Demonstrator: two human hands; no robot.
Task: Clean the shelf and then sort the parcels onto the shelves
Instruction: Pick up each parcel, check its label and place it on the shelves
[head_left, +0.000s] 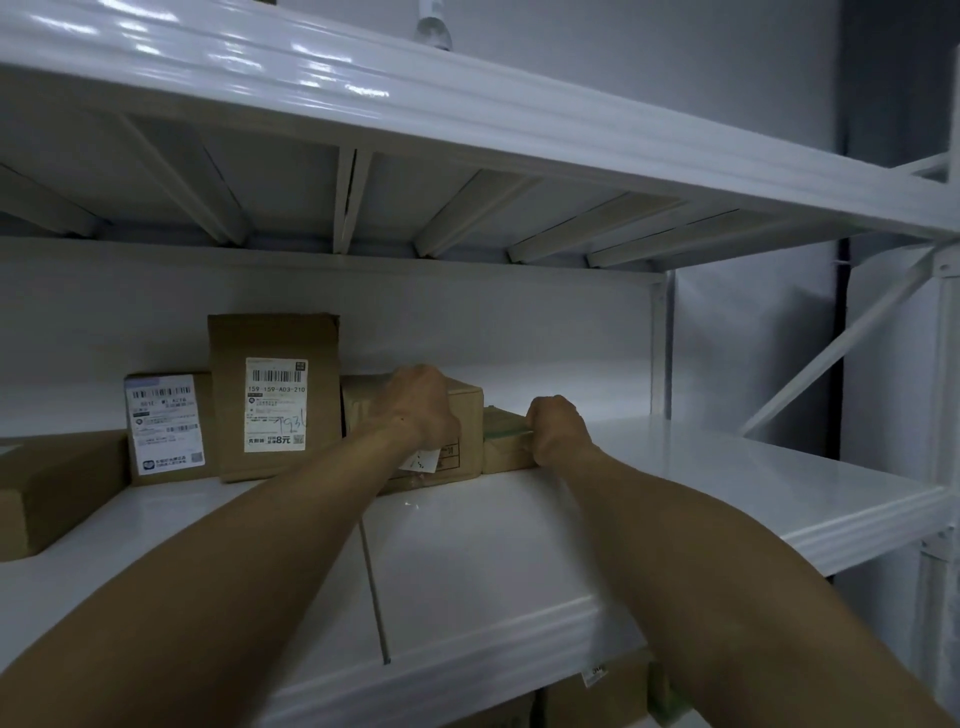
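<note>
While L hand (415, 402) tops mid parcel (462, 415), R hand (556, 428) grips small parcel (506, 449).

Brown cardboard parcels (275, 395) line the white shelf's (519, 545) back.

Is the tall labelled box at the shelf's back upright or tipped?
Upright: the tall box stands on end on the shelf, label facing out, barcode at top.

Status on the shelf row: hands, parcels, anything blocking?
Left hand gripping the low brown box. Right hand closed on the small parcel beside it. Shelf bare to the right; nothing blocking.
</note>
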